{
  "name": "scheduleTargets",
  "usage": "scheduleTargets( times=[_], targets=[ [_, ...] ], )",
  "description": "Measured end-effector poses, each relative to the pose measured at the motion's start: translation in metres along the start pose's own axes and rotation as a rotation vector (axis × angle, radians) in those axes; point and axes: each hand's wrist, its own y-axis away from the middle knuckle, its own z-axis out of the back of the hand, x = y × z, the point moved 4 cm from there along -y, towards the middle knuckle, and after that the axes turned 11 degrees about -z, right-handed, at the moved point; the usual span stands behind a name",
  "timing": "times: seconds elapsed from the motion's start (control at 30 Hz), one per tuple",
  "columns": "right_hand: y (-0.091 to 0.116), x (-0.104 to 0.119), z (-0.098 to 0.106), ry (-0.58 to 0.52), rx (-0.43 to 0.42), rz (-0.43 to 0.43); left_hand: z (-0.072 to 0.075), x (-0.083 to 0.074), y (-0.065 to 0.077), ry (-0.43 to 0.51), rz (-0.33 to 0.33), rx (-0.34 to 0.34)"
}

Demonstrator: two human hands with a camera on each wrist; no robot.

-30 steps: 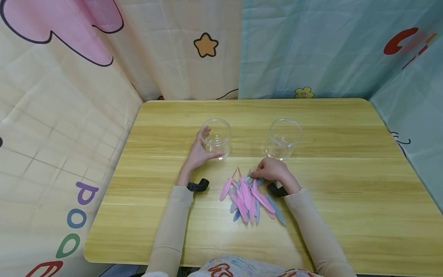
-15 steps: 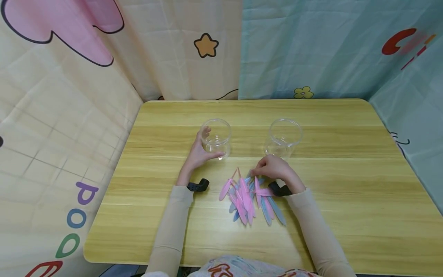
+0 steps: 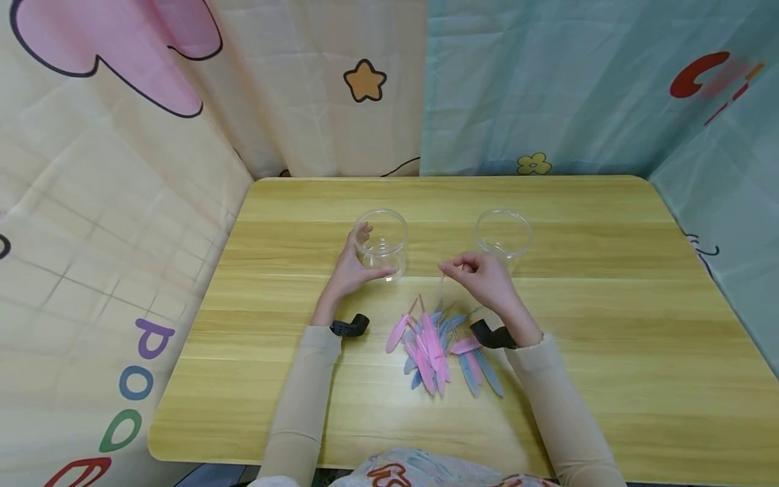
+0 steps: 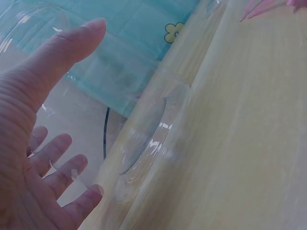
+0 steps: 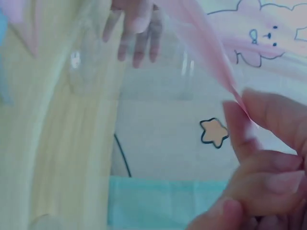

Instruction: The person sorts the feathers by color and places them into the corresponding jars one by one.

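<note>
My left hand (image 3: 353, 267) curves around the near-left side of a clear round jar (image 3: 387, 249), thumb in front and fingers behind. The left wrist view shows the see-through wall between thumb and fingers. Raised above the table, my right hand (image 3: 487, 279) pinches a pink feather (image 5: 206, 43) by its thin quill between thumb and forefinger. That feather is blurred and barely visible in the head view. Below it lies a loose pile of pink and blue feathers (image 3: 432, 348), partly under the right wrist. Behind the right hand stands a second clear jar (image 3: 504, 233), its lower part hidden.
Both jars stand upright towards the back of the wooden table (image 3: 262, 399). Printed curtains (image 3: 304, 101) close off the back and both sides. Black wrist cameras sit on the left wrist (image 3: 351, 326) and the right wrist (image 3: 491, 335).
My right hand has lifted a pink feather from the pile and moved up and away from it. Some feathers on the pile's right side have shifted. The left hand and its jar stay put.
</note>
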Motion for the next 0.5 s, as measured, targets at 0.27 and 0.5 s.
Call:
scheduleTargets(
  times=[0.27,0.5],
  targets=[
    [-0.009,0.043,0.014,-0.205,-0.204,0.147,0.001,-0.01,0.002,0.004,0.002,0.014],
    [-0.032,0.072,0.013,-0.267,-0.324,0.275,0.004,-0.038,0.006,0.046,-0.01,0.033]
  ],
)
